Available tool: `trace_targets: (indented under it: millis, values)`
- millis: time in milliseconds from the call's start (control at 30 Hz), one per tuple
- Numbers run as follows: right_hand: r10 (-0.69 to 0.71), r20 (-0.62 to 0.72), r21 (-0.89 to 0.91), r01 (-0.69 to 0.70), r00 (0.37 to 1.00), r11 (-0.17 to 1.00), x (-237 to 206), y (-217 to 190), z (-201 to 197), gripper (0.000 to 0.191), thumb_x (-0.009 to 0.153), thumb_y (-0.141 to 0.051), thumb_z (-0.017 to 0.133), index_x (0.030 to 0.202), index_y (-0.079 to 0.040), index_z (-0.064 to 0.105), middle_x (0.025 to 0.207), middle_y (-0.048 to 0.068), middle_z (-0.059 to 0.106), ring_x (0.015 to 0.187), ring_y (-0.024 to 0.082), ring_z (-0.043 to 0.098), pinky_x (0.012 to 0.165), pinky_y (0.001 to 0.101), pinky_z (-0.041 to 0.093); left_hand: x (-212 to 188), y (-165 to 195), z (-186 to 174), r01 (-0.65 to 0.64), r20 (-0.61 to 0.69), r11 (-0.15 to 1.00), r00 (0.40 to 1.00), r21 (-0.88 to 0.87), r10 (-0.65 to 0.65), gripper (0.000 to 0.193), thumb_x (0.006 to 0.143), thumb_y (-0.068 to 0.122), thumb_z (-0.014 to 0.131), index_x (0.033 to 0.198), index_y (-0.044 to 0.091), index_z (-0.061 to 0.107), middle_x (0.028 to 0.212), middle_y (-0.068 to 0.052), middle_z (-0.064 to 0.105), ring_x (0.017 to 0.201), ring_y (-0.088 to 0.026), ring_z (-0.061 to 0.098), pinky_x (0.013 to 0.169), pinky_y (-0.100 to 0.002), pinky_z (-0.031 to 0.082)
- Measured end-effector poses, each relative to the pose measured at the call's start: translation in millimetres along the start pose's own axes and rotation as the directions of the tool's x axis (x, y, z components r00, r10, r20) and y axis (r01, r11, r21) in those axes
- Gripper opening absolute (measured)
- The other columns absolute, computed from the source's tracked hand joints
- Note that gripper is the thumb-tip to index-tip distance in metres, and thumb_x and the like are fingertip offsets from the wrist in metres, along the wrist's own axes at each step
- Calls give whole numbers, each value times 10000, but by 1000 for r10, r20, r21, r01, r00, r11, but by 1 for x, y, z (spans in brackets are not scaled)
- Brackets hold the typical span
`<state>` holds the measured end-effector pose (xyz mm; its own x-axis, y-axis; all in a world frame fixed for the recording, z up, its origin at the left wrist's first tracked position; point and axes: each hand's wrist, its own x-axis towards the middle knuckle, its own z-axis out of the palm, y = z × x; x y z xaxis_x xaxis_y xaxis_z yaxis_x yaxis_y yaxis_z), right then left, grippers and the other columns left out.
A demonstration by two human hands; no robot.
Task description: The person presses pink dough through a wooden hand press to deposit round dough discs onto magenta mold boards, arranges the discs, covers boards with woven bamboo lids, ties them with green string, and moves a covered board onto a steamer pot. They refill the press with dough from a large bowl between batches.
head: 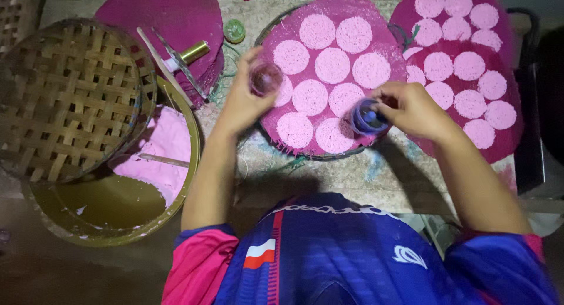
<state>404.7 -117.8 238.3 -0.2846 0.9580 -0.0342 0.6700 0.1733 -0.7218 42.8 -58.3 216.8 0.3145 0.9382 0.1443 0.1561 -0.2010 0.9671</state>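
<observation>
The left hand (242, 99) is closed around a small clear cup (265, 77), tinted purple, held over the left edge of the round tray (276, 137); the right hand (411, 108) is pinched tight on a small blue ring mould (369, 118), which sits low on the tray's right side, among the pink discs (332, 65).

To do this bit well, it would help to keep the mould flat and still, so the edge comes out round; press softly and lift straight up, so the powder does not crumble; leave a gap from the next disc.

The discs look soft and grainy, like damp sand; the tray under them is dark magenta and rough. A second tray (514, 140) of discs lies just beside it on the right. On the left sits a woven bamboo basket (64, 99), stiff and criss-crossed, leaning on a big metal bowl (191, 158) with pale pink powder (167, 143) inside; a thin stick may be lying in it, but the light is dim.
</observation>
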Motion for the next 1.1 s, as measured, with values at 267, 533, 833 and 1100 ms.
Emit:
trace_targets:
  millis: [267, 533, 833, 1100]
  values:
    - [-163, -73, -172, 148, 984, 974, -27, 10, -4, 318, 874, -1, 688, 1179, -59, 756, 984, 149, 734, 866, 210, 673, 764, 330, 532, 54, -83, -23, -127, -270, 927, 935, 352, 231, 811, 794, 121, 880, 1467, 59, 431, 1375, -181, 619, 1293, -312, 629, 1107, -405, 495]
    - [-4, -409, 21, 14, 913, 1000, 23, 59, -40, 211, 992, -10, 681, 1191, -40, 744, 1040, 107, 751, 936, 158, 689, 823, 299, 532, 61, -103, -23, -43, -157, 863, 978, 503, 141, 823, 718, 298, 906, 1397, 33, 525, 1326, -218, 642, 1253, -384, 611, 1079, -428, 469]
    - [30, -520, -220, -168, 854, 961, 145, 134, -30, 155, 952, -96, 723, 1085, -26, 759, 989, 194, 749, 874, 329, 722, 794, 421, 549, 40, -41, -40, -62, -200, 878, 964, 475, 176, 580, 959, 226, 730, 1476, 46, 540, 1431, -253, 580, 1351, -391, 537, 1146, -440, 401]
    - [-86, -552, 109, 174, 829, 979, 129, 216, -32, 400, 1054, 123, 474, 1425, 30, 591, 1367, 115, 656, 1044, 145, 631, 826, 272, 521, -88, 20, -131, 174, -571, 751, 761, 637, 308, 464, 861, 158, 748, 1289, 31, 624, 1369, -186, 615, 1322, -367, 568, 1146, -477, 440]
